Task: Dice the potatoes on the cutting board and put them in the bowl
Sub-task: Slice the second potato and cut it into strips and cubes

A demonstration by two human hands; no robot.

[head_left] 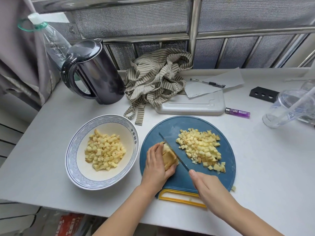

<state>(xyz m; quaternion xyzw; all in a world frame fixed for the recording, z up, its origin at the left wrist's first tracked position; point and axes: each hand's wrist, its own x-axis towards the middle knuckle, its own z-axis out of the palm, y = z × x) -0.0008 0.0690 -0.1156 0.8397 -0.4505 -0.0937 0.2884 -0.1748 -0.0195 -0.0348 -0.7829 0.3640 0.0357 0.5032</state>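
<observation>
**spud_q:** What's going on at the left of the frame?

**dicer99:** The white bowl (73, 147) with the blue-patterned rim is sitting on the table at lower left. It's holding a heap of pale yellow potato cubes (104, 150), some browning at the edges. A black kettle (92, 72) is standing behind it, upper left.

**spud_q:** And mid-frame?

**dicer99:** The left hand (157, 165) is curling its fingers over a potato chunk (169, 158) that's already sliced into slabs. It's pinning the chunk on the left part of the round blue cutting board (170, 129). The knife (173, 151) is biting into that chunk just beside the fingertips, blade running diagonally toward the lower right.

**spud_q:** Right of that?

**dicer99:** A bigger pile of dice (202, 148) is lying on the board's right half, apart from the blade. The right hand (209, 186) is gripping the knife handle, fingers wrapping round it, one fingertip pointing forward at the blade's heel. A purple lighter (237, 112) is lying beyond the board.
</observation>
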